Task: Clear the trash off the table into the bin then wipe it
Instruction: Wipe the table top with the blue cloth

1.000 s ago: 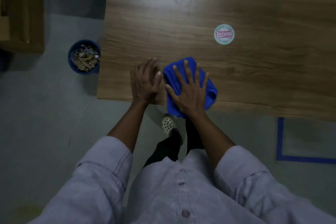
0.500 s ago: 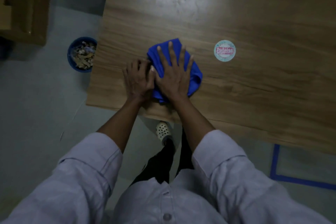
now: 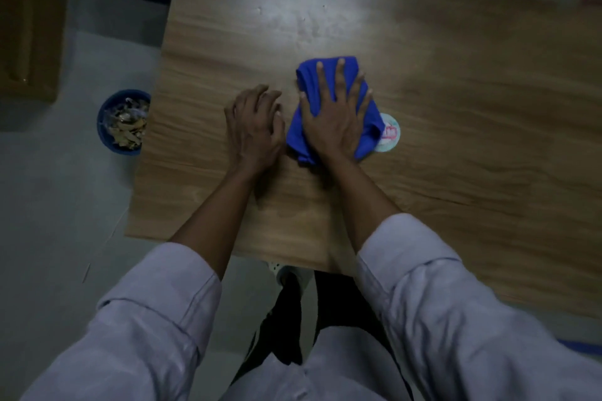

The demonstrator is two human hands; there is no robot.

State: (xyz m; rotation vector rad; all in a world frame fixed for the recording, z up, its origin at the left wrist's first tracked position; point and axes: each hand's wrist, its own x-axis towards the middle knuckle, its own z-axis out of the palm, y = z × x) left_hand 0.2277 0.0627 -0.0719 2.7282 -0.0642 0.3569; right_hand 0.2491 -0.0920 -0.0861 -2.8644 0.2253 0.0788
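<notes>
You were wiping the brown wooden table; your right hand lay flat and open on the crumpled blue cloth. The far side looked next.

The left forearm and right forearm are stretched forward and left bare, with the sleeves bunched near the elbows. The right hand is pressed palm down on the cloth, its fingers held straight and spread. The left hand is laid palm down just beside it, the fingers kept close together and loosely bent.
</notes>
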